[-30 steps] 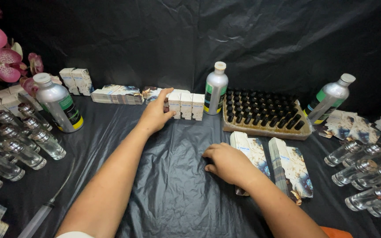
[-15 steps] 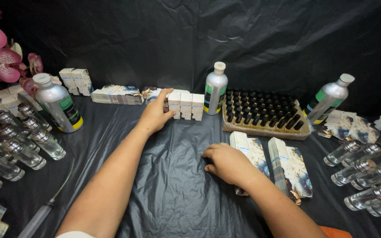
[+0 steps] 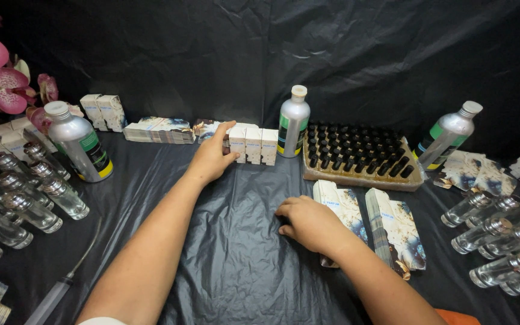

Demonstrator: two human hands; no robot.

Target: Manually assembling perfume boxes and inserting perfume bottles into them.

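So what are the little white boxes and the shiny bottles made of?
The small white boxes by the left hand look like matte cardboard, with sharp folded edges. The silver bottles look like brushed metal, probably aluminium, given their dull sheen. The clear bottles look like glass, though they could be plastic.

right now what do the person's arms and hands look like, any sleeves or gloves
Both hands are bare: no gloves, rings or watch show on the left hand or the right hand. Both forearms are uncovered up to the bottom edge of the picture. A bit of white fabric shows by the left upper arm and a bit of orange fabric by the right elbow.
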